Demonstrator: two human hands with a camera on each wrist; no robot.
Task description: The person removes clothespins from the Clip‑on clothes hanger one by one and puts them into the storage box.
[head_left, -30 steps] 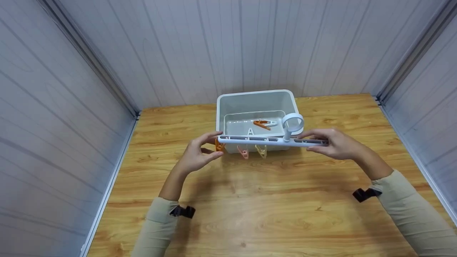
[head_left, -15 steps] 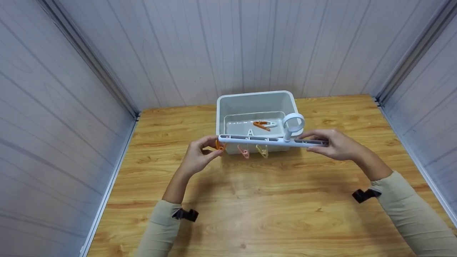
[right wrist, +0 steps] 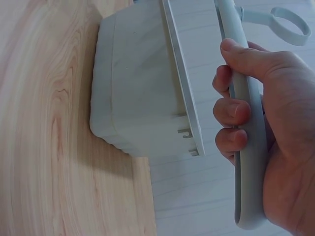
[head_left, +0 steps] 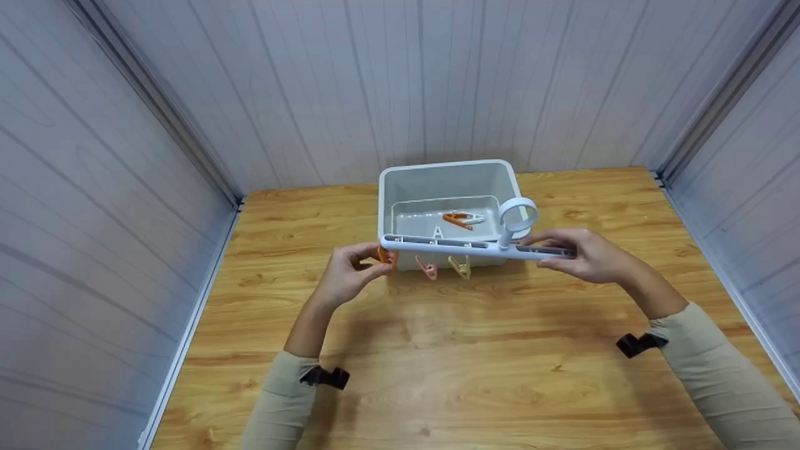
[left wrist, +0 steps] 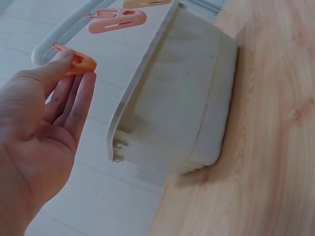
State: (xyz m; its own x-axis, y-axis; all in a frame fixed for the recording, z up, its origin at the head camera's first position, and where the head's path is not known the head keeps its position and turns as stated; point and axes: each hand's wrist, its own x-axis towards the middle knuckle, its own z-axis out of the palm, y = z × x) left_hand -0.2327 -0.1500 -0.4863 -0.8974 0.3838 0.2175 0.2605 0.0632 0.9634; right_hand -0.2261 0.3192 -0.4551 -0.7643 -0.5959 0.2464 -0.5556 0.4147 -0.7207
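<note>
My right hand [head_left: 584,255] grips one end of a long white hanger bar [right wrist: 251,142], fingers curled round it. A white ring [head_left: 518,214] stands up from the bar beside that hand. At the bar's other end my left hand [head_left: 350,275] pinches an orange clip [left wrist: 82,64] between thumb and fingers; the clip meets the bar there. Farther along hang a pink clip [left wrist: 118,20] and a yellow clip [head_left: 460,267]. A white clip [head_left: 438,232] shows behind the bar.
Behind the bar a light grey bin [head_left: 450,165] stands on the wooden table [head_left: 437,362] near the back wall. Inside it lie an orange clip [head_left: 458,220] and a white clip [head_left: 475,219], touching or overlapping. Panel walls rise left, right and behind.
The orange clip in my left hand has turned and shifted slightly at the bar's end. My left forearm has moved a little right. My right hand keeps its grip almost unmoved.
</note>
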